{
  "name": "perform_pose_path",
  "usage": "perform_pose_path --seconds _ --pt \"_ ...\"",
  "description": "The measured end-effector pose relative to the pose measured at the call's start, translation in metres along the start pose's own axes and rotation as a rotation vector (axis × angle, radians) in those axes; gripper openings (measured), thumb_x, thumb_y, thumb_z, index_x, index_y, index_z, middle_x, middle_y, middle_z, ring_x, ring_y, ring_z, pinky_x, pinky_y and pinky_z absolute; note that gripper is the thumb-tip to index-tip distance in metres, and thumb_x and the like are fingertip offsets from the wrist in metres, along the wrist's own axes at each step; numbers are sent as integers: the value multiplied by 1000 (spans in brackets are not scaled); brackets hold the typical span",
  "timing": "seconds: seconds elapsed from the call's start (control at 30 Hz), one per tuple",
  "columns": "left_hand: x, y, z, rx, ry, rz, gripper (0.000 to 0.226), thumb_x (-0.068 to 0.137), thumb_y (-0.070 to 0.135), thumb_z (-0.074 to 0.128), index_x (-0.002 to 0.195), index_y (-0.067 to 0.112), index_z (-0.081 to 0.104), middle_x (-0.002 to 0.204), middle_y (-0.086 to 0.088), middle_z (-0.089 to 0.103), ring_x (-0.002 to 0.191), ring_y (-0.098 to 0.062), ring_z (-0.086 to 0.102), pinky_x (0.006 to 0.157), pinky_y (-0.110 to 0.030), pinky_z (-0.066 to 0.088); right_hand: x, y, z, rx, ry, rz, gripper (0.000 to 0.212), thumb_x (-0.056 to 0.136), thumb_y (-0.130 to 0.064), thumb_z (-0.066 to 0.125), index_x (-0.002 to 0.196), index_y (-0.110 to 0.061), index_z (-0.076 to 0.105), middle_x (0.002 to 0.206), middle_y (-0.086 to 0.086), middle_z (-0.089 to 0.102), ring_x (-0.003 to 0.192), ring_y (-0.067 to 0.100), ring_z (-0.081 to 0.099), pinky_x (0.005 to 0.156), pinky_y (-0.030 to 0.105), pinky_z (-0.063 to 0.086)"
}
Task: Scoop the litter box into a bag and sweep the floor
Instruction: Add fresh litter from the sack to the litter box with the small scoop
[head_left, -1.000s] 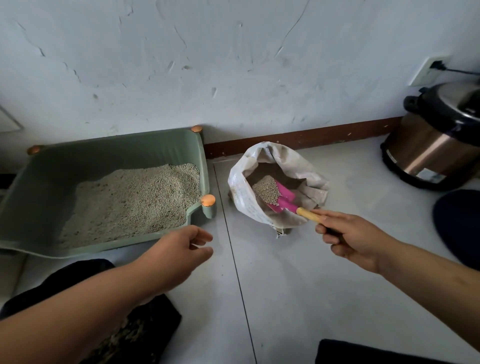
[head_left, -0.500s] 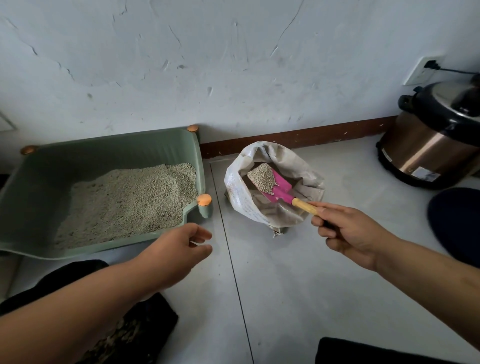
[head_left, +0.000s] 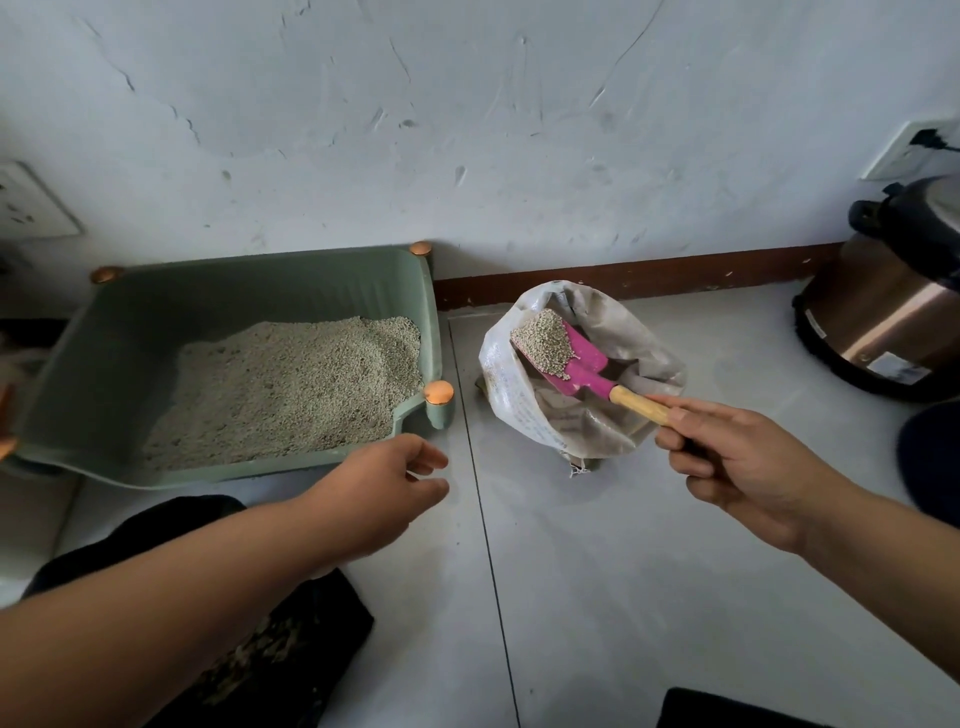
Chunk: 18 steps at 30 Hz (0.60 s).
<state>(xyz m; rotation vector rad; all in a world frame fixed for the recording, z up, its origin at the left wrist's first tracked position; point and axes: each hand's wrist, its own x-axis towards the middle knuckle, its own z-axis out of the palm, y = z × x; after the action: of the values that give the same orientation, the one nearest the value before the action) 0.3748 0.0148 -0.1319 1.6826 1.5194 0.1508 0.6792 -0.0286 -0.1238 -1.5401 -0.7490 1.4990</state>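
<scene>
A green litter box (head_left: 156, 306) with orange corner knobs stands on the floor at left, holding grey litter (head_left: 291, 384). To its right sits an open white woven bag (head_left: 511, 400). My right hand (head_left: 743, 462) grips the wooden handle of a pink scoop (head_left: 582, 364). The scoop's blade is heaped with litter and held over the bag's mouth. My left hand (head_left: 379, 483) hovers just in front of the box's near right corner, fingers loosely curled, holding nothing.
A steel and black electric cooker (head_left: 893, 296) stands at the right by the wall, below a wall socket (head_left: 914, 148). A brown skirting board (head_left: 639, 278) runs behind the bag. Dark clothing (head_left: 280, 654) lies at the bottom. The floor is light tile.
The loaded scoop has risen from deep inside the bag to its upper rim. My left hand has stayed near the box's front corner.
</scene>
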Motion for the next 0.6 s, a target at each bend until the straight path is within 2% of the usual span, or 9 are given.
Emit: perform_pose_path --seconds 0.07,0.13,0.23,0.33,0.43,0.6 --pt "0 2 -1 23 -5 6 29 95 27 62 124 23 62 120 5 64 106 -10 61 88 -25 50 -1 -5 4 -24 -23 -14 28 100 -14 44 120 -17 63 71 1 49 52 8 30 43 20 21" --pt "-1 2 -4 37 -12 4 31 96 28 61 126 22 61 121 4 64 108 -11 60 94 -27 49 -1 -10 9 -45 -45 -17 28 99 -14 45 121 -18 63 70 0 49 52 8 30 44 20 21" --pt "-2 -3 -8 35 -9 -14 32 96 29 60 127 21 61 122 4 63 106 -11 60 87 -26 49 2 -14 18 -56 -62 -19 28 99 -14 46 121 -14 62 69 0 50 50 8 31 42 19 21" --pt "-3 -12 -14 16 9 -41 32 95 30 61 126 22 62 121 4 64 106 -12 61 87 -28 51 9 -18 35 -70 -82 -18 27 98 -14 48 121 -13 62 68 0 50 49 8 30 42 19 20" --pt "-5 -22 -19 -5 26 -72 31 95 30 61 125 22 62 117 4 65 99 -12 63 77 -25 51 15 -21 52 -111 -121 -19 27 98 -16 48 120 -14 63 69 -1 50 49 8 30 42 19 20" --pt "-13 -53 -44 22 92 -158 30 95 29 62 123 20 62 114 3 66 103 -15 63 88 -27 50 29 -30 92 -170 -210 -11 26 98 -17 47 118 -17 65 68 -3 49 48 7 30 40 17 19"
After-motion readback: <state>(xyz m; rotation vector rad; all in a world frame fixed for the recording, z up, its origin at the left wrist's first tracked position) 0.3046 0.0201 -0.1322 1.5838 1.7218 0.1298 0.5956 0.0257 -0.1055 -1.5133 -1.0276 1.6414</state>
